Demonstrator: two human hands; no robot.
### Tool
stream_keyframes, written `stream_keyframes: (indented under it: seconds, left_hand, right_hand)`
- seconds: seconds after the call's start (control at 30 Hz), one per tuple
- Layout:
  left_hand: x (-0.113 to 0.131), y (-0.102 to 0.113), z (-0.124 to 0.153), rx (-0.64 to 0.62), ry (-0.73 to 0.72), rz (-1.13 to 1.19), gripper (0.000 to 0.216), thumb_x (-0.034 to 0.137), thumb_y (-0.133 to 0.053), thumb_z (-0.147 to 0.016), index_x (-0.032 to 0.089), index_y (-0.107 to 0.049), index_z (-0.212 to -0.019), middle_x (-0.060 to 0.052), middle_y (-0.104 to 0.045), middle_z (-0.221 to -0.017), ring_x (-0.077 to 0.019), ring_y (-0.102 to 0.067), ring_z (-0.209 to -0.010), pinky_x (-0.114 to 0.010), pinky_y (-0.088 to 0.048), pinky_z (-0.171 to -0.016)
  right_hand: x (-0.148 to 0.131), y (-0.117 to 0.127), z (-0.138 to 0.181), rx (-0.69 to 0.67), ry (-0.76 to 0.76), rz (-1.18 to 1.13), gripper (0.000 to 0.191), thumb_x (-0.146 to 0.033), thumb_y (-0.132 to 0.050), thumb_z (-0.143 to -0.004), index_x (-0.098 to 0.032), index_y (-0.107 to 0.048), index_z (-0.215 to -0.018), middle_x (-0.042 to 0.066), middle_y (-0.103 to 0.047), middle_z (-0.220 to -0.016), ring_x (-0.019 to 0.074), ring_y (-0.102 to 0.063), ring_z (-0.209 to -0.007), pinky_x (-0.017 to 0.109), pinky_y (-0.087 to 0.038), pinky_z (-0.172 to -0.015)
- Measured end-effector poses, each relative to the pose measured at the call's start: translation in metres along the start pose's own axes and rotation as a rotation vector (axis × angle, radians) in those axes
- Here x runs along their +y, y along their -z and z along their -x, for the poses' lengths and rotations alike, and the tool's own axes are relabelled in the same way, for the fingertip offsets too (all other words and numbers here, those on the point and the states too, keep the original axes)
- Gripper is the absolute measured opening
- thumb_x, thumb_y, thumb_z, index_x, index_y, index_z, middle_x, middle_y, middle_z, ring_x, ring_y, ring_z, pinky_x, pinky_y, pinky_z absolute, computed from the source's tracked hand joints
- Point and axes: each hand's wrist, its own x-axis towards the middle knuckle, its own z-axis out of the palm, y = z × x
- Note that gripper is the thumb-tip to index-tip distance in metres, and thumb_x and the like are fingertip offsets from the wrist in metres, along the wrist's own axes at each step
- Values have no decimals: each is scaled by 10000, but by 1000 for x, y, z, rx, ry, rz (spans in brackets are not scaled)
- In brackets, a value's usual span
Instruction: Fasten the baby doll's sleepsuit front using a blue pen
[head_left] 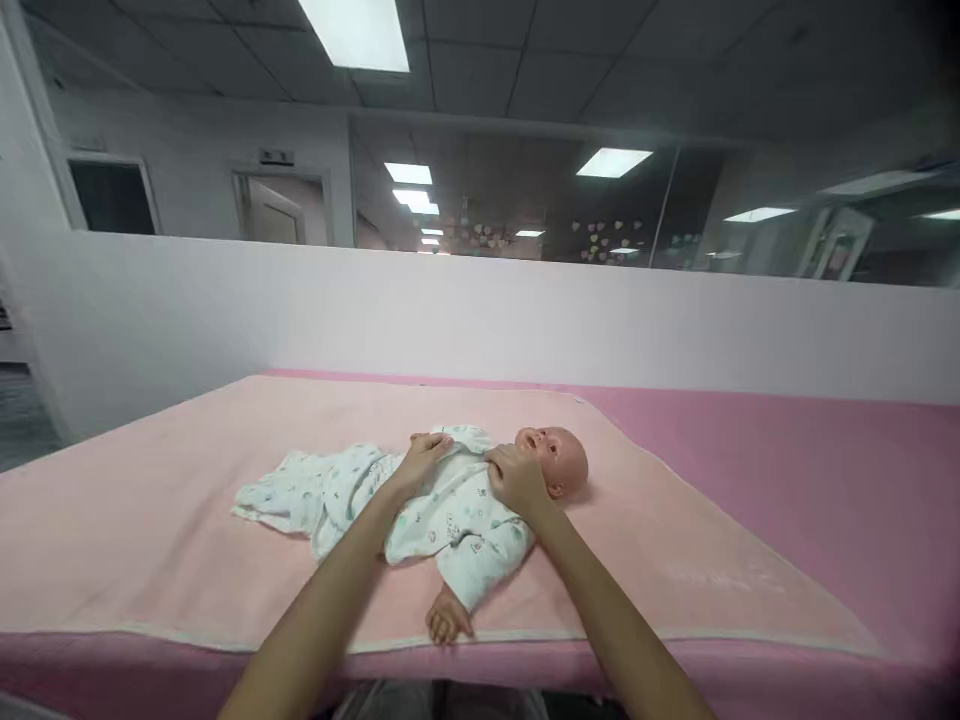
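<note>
A baby doll (559, 458) lies on its back on a light pink blanket (187, 480), head to the right. It wears a white printed romper (442, 510). My left hand (421, 458) rests on the doll's chest, its fingers curled over the romper's front edge. My right hand (516, 478) is closed on the romper's collar, just under the doll's chin. The doll's near arm reaches toward me, its bare hand (448, 618) close to the blanket's front edge. The romper's legs (300, 490) trail off to the left.
The blanket lies on a darker pink padded surface (825, 480) that runs on to the right. A white partition wall (480, 310) stands behind it, with glass office walls and ceiling lights above. The front edge of the surface is near my body.
</note>
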Motion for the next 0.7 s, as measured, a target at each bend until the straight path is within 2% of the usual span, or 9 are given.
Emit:
stream_keyframes:
  seconds: [0.1, 0.2, 0.3, 0.37, 0.47, 0.53, 0.7]
  left_hand:
    - [8, -1, 4, 7, -6, 5, 373, 475, -478, -738, 126, -582, -656, -3, -499, -636, -134, -423, -697, -231, -320, -658]
    - [15, -2, 6, -13, -14, 20, 344, 451, -499, -733, 131, -599, -658, -11, -526, -658, -150, -440, -754, -235, -330, -688]
    - [18, -2, 8, -27, -10, 58, 328, 440, -514, -728, 136, -634, -703, -27, -581, -724, -168, -466, -809, -242, -345, -716]
    - [18, -2, 8, -1, 9, 97, 314, 431, -531, -720, 143, -654, -737, -37, -612, -800, -181, -482, -863, -246, -353, -748]
    - [17, -2, 9, 46, 42, 147, 291, 408, -559, -708, 153, -670, -794, -50, -628, -893, -191, -496, -915, -253, -363, -786]
    - [15, -2, 9, 52, 55, 163, 291, 394, -573, -702, 152, -674, -829, -59, -630, -921, -197, -506, -925, -263, -372, -797]
    - [12, -1, 7, 54, 88, 177, 300, 368, -613, -680, 161, -673, -889, -77, -617, -997, -215, -516, -962, -291, -390, -821]
  right_hand:
    - [-3, -2, -3, 38, 14, -6, 341, -107, -375, -726, -165, -569, -1000, 55, -615, -971, 171, -536, -895, 281, -394, -803]
    - [-7, -1, -5, 73, -45, 9, 404, -133, -368, -747, -143, -473, -1137, 77, -561, -1089, 181, -506, -974, 284, -385, -822]
    - [-11, 2, -5, 78, -95, 21, 309, -169, -373, -772, -146, -509, -1048, 73, -578, -981, 168, -526, -860, 251, -391, -707]
    - [-13, 5, -5, 38, -31, 46, 234, -187, -367, -794, -164, -557, -928, 57, -580, -875, 148, -519, -765, 235, -363, -652]
    - [-17, 8, -5, -70, 78, 96, 257, -218, -342, -830, -189, -596, -811, 40, -566, -753, 131, -499, -708, 231, -325, -636]
    - [-19, 7, -6, -106, 38, 111, 266, -250, -339, -842, -201, -600, -835, 35, -567, -749, 133, -501, -724, 228, -316, -629]
    - [-20, 2, -9, -85, -200, 95, 313, -271, -366, -826, -172, -494, -1094, 58, -583, -950, 154, -518, -850, 227, -337, -670]
